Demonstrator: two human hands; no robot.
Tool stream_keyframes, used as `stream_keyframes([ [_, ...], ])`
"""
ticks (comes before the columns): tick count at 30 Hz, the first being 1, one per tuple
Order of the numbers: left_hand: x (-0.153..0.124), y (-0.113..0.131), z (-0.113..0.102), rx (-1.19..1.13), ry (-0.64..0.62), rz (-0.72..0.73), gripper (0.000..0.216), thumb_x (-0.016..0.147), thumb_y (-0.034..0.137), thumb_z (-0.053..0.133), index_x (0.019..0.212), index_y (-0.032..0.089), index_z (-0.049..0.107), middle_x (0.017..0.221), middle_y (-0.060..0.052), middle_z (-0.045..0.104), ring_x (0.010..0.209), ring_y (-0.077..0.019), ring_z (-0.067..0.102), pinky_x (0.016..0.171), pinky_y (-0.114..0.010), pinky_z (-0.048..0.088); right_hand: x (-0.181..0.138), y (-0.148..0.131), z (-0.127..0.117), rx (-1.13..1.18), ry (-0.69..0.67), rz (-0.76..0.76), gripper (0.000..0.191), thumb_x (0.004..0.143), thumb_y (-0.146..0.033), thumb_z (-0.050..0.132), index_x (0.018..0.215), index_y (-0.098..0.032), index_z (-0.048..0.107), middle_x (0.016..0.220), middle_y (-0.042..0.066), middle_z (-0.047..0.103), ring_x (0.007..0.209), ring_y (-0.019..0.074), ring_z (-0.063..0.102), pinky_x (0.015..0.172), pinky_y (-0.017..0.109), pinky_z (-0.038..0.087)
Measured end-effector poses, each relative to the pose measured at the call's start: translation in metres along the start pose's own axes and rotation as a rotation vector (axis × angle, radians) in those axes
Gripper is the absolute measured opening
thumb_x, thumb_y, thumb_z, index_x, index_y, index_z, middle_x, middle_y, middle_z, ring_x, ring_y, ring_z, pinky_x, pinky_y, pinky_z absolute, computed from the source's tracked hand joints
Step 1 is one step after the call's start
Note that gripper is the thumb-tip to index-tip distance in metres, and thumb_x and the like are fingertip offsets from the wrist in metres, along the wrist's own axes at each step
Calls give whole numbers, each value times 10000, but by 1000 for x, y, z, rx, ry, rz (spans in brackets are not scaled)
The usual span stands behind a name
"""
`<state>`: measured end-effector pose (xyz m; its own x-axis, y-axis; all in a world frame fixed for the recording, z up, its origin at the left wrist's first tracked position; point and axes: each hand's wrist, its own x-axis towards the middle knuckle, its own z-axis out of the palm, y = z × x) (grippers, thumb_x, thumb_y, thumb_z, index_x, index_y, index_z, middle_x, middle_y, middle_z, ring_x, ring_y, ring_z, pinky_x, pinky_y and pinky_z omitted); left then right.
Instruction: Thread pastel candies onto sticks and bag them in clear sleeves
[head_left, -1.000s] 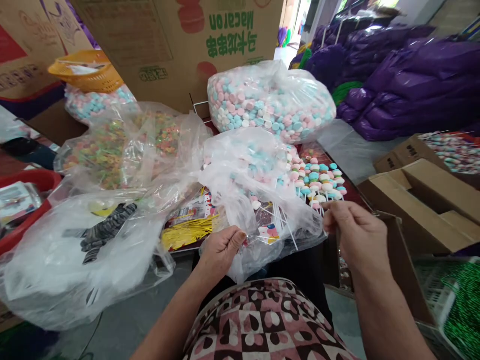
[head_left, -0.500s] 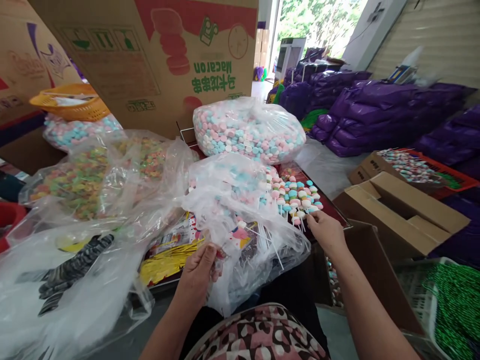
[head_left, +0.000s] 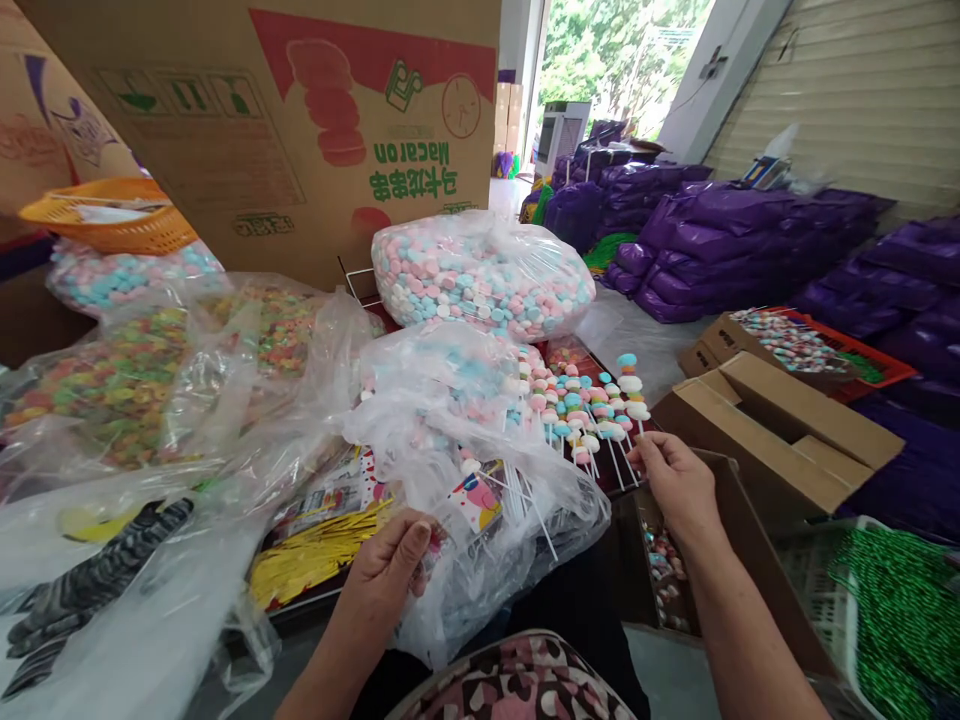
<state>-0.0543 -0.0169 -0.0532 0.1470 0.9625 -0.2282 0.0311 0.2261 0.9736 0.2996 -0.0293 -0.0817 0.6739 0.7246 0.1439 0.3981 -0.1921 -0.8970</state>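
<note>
My right hand [head_left: 671, 480] pinches the lower end of a marshmallow skewer [head_left: 631, 387], upright, with blue, white and yellowish candies stacked on a white stick. Just left of it lies a pile of similar marshmallow skewers [head_left: 574, 405], their sticks pointing toward me. My left hand [head_left: 397, 555] is closed, thumb against fingers, on the edge of a clear plastic bag; how much of the bag belongs to that edge is unclear. Beside it are a crumpled clear bag [head_left: 450, 380] of marshmallows, loose white sticks [head_left: 529, 500] and gold twist ties [head_left: 315, 560].
A large bag of marshmallows [head_left: 480, 275] stands behind, before a tall carton [head_left: 330, 200]. Bagged gummies [head_left: 112, 390] and a striped glove [head_left: 105, 565] lie left. At right are an open carton [head_left: 780, 430], a crate of green ties [head_left: 900, 600] and purple packages [head_left: 735, 240].
My right hand has lifted one marshmallow skewer from the pile and moved slightly right. The left hand keeps its pinch. The whole view has shifted a little.
</note>
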Motion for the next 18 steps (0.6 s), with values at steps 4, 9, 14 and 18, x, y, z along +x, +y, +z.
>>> stream_keyframes([
  [4, -6, 8, 7, 50, -46, -32, 473, 778, 623, 638, 965, 195, 713, 559, 55, 465, 445, -75, 406, 447, -206, 315, 21, -5, -1, 181, -41, 60, 424, 744, -627, 598, 867, -224, 550, 695, 26, 663, 541, 161, 577, 517, 297, 485],
  [9, -6, 6, 7, 107, -63, -17, 425, 777, 613, 641, 811, 193, 703, 632, 28, 526, 526, -91, 431, 518, -214, 360, 46, -14, 2, 209, -109, 53, 426, 704, -629, 640, 812, -224, 563, 659, 7, 651, 453, 112, 470, 426, 246, 378],
  [14, -4, 6, 5, 198, -41, 66, 464, 822, 619, 575, 684, 182, 641, 629, 8, 521, 612, -125, 439, 598, -232, 363, 46, -2, -17, 11, -113, 22, 361, 731, -569, 653, 666, -218, 602, 529, -7, 586, 438, 121, 421, 439, 261, 312],
  [18, -2, 10, 16, 91, -30, 94, 346, 805, 539, 638, 750, 199, 664, 827, -29, 655, 759, -164, 538, 726, -250, 427, 49, 5, -31, -160, -39, -22, 322, 801, -514, 577, 705, -211, 626, 535, 5, 589, 501, 157, 483, 538, 291, 366],
])
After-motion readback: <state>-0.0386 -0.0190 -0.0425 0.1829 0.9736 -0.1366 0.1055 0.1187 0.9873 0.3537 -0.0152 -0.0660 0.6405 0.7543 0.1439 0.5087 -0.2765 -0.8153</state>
